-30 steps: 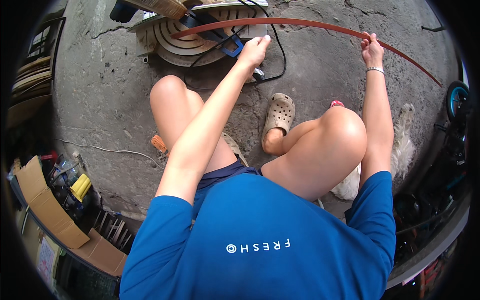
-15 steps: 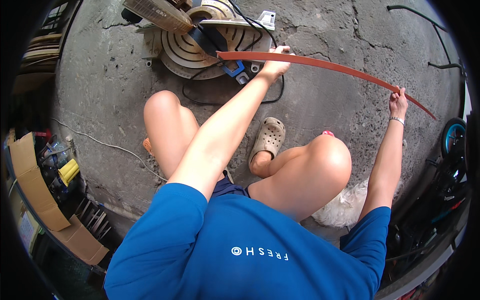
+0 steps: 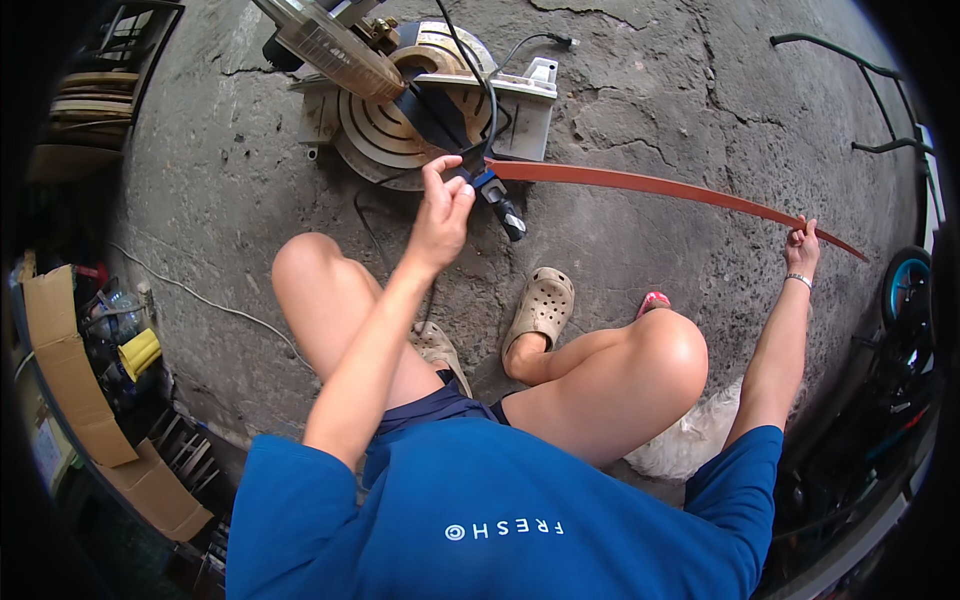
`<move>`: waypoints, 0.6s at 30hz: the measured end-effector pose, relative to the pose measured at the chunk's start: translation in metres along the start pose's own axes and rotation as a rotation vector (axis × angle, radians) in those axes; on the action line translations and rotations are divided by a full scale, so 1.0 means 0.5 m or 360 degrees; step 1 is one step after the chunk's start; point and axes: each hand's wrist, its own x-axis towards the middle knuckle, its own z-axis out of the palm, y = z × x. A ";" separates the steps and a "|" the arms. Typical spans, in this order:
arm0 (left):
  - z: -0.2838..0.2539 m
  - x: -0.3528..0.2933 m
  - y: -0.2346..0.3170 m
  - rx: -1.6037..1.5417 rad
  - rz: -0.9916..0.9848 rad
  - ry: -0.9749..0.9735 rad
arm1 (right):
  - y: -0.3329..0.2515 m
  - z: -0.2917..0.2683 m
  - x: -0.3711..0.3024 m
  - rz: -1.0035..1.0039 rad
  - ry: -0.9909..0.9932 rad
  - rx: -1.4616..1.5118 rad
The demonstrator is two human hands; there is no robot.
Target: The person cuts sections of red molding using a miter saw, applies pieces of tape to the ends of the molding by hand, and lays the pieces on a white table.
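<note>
A long, thin, red-brown flat strip [image 3: 640, 182] bows across the upper right. Near its far right end my right hand [image 3: 803, 240] pinches it. Its left end reaches a blue-and-black clamp-like part [image 3: 488, 187] at the front of a miter saw [image 3: 385, 130]. Just left of that part is my left hand [image 3: 440, 215], index finger raised and thumb apart, the other fingers partly curled. I see nothing held in it; whether it touches the clamp-like part I cannot tell.
A black cord [image 3: 375, 235] runs from the saw down by my feet in beige clogs [image 3: 543, 305]. White fur [image 3: 690, 435] shows beside my right knee. Cardboard [image 3: 75, 370] and a yellow object [image 3: 140, 353] stand at left. Black metal legs [image 3: 880, 145] and a wheel [image 3: 907, 283] are at right.
My left hand has let go of the strip and drawn back left and down beside the clamp-like part. The strip's left end and my right hand sit lower in view; the view has shifted slightly.
</note>
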 end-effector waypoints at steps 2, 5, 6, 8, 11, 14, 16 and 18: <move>-0.098 0.016 0.073 0.0523 -0.0055 -0.0205 | 0.007 -0.002 -0.013 0.0021 0.0065 -0.0002; -0.246 0.064 0.148 0.0885 -0.0029 -0.0478 | 0.014 -0.054 0.002 -0.0012 0.0002 -0.0030; -0.306 0.065 0.163 0.0940 -0.0017 -0.0625 | 0.022 -0.037 0.003 0.0027 -0.0024 -0.0056; -0.331 0.066 0.288 0.1198 -0.0400 -0.0880 | 0.062 -0.036 -0.006 0.0038 0.0069 -0.0071; -0.406 0.035 0.326 0.1057 -0.0544 -0.0984 | 0.108 0.021 -0.014 0.0020 0.0187 -0.0163; -0.450 0.011 0.388 0.0729 -0.0495 -0.1250 | 0.149 0.034 -0.011 0.0082 0.0170 -0.0254; -0.482 -0.004 0.437 0.0846 -0.0581 -0.1381 | 0.185 0.043 0.001 0.0034 0.0331 -0.0359; -0.489 -0.026 0.497 0.0971 -0.0725 -0.1444 | 0.217 0.065 -0.006 0.0069 0.0426 -0.0501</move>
